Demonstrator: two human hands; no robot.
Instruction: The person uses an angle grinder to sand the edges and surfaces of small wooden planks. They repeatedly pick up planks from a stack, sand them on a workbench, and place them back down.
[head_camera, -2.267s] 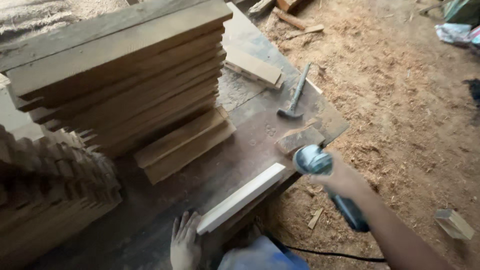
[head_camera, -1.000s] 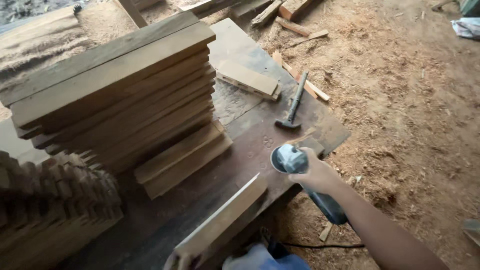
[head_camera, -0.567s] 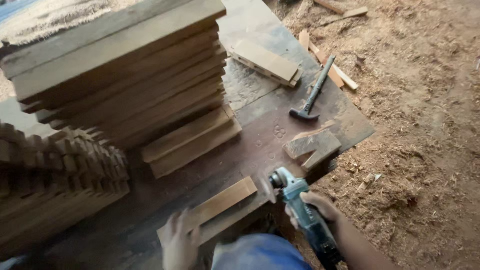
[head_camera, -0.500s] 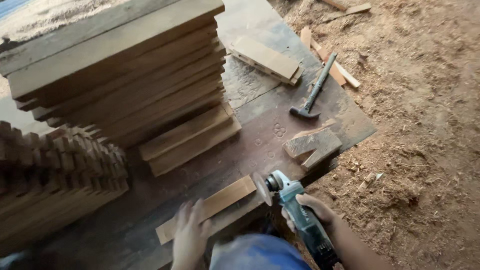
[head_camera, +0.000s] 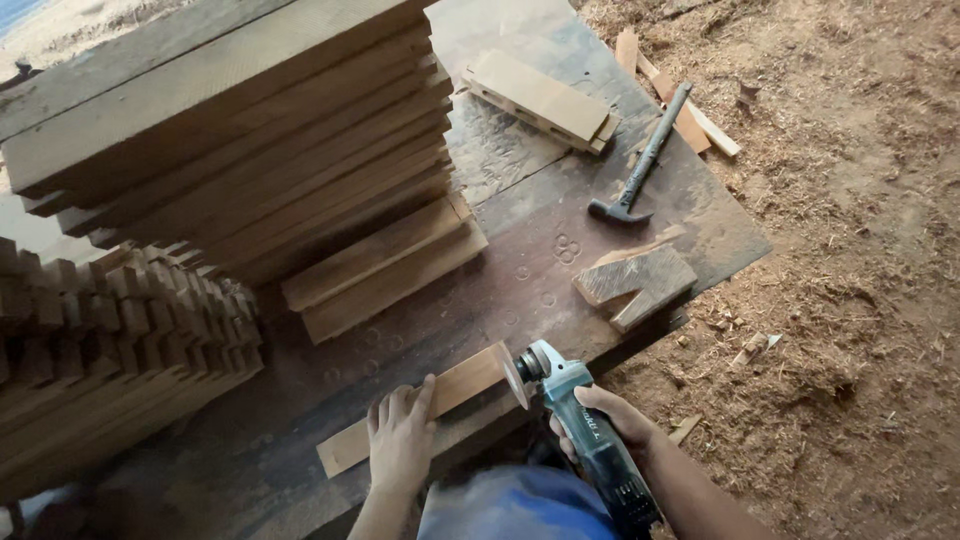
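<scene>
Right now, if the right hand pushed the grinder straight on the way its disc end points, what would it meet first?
The right hand aims the angle grinder up and left. Its disc looks already at the end of the wood strip that the left hand presses down; contact itself is hard to confirm.

Left hand (head_camera: 402, 440) lies flat, palm down, fingers together and stretched forward, thumb tucked along the side. Its forearm runs straight back toward the body, wrist level. Right hand (head_camera: 608, 425) sits just to the right of the left, near but not touching it, curled in a firm fist-like grip, knuckles up, fingers wrapped under. The right forearm angles out to the lower right, bare, wrist slightly bent inward toward the left hand.
</scene>
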